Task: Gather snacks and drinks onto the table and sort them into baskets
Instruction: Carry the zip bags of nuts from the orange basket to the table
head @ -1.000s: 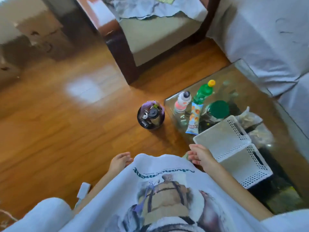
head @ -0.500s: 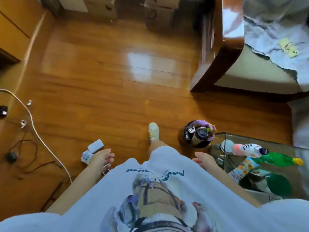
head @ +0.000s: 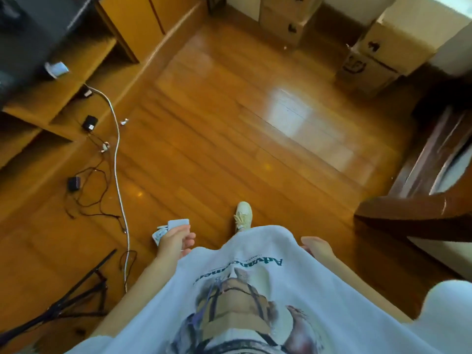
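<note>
Fingers (head: pixel 187 240) of the left hand (head: pixel 173 240) curl loosely beside the hip, with a small white device (head: pixel 170 227) showing just past the knuckles; whether the hand grips it or it only lies behind cannot be told. On the other side, the right hand (head: pixel 316 247) hangs relaxed against the hem of the white printed shirt (head: pixel 255 297), its fingers mostly hidden and holding nothing. None of the snacks, drinks or baskets are in view now: half a second ago the glass table corner with its bottles and packet, and the round dark jug on the floor beside it, sat at the lower right, and the view has since swung left off them. One pale shoe (head: pixel 243 215) steps forward on the wooden floor (head: pixel 255 149). A dark wooden armrest (head: pixel 413 208) fills the right edge where the table was. To the left a white cable (head: pixel 118 175) and thin black wires trail from a low wooden cabinet (head: pixel 63 90), closer than before. Cardboard boxes (head: pixel 370 62) stand along the far wall.
</note>
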`<state>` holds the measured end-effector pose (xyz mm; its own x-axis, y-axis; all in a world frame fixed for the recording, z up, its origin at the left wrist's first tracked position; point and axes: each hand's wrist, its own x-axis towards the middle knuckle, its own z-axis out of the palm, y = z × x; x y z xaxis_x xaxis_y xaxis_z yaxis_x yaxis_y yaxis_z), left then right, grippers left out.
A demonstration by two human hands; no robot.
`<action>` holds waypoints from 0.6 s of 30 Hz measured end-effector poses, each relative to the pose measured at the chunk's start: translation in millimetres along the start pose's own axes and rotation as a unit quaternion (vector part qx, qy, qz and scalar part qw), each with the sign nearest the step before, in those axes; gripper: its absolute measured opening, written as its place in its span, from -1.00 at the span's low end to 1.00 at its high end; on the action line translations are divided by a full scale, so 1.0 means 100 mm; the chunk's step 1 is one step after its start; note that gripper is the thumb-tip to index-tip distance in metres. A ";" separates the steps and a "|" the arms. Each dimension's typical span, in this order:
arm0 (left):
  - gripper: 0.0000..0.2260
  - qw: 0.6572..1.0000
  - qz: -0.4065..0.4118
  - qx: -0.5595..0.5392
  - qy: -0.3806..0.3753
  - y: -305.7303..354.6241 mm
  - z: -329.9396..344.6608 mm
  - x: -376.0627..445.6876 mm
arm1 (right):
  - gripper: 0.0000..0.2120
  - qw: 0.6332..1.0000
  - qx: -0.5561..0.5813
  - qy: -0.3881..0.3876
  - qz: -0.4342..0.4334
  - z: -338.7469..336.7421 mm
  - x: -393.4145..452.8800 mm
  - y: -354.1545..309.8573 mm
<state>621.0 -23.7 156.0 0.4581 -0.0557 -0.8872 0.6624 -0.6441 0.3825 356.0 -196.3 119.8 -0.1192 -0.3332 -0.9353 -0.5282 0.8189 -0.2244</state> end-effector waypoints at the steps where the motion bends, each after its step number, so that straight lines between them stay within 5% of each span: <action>1: -0.75 1.000 0.000 -0.015 0.010 0.09 -0.04 0.04 | -0.76 0.999 -0.032 0.000 -0.009 0.07 0.04 -0.21; 12: -0.70 0.975 -0.098 -0.163 0.113 0.58 -0.54 0.54 | -0.90 0.959 -0.217 -0.113 -0.146 1.35 0.11 -2.48; 18: -0.64 0.960 -0.130 -0.227 0.099 1.23 -0.82 1.07 | -0.91 0.954 -0.223 -0.121 -0.157 1.92 0.15 -3.32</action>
<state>800.3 -46.2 129.6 0.3151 0.2369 -0.9190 0.9396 -0.2146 0.2668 690.8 -383.3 127.6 0.2731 -0.3669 -0.8893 -0.8178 0.3982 -0.4154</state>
